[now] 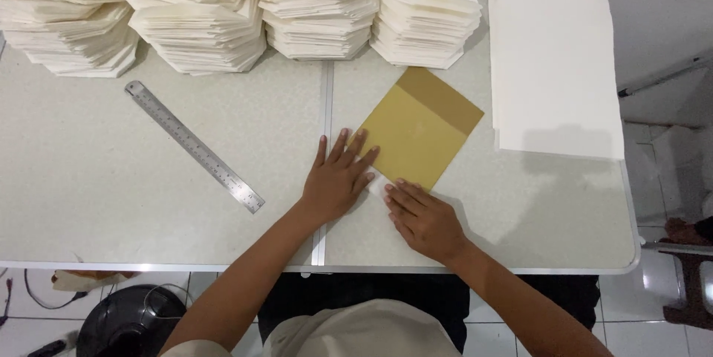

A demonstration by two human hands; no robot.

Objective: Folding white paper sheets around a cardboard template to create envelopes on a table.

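Plainly, the pale speckled table [89, 201] takes up most of the scene, with a metal seam running from near to far down its middle. Beyond its near edge lies white tiled floor [639, 305], and a round black bin-like thing [130, 323] sits low at the near left. Along the far edge four tall stacks of folded cream paper [193, 19] stand side by side, none in any container. At the far right rests a flat pile of white sheets [553, 67], well apart from the hands. A steel ruler [194, 146] lies at a slant on the left half.

Near the middle sits a mustard-brown paper square [420, 130], turned like a diamond, with a darker folded band along its far edge. The left hand [338, 179] lies flat and open, fingers spread, fingertips on the square's near-left corner. The right hand [423, 219], also flat and gripping nothing, presses down just beside it, over a small white paper piece [376, 185] showing between the two hands.
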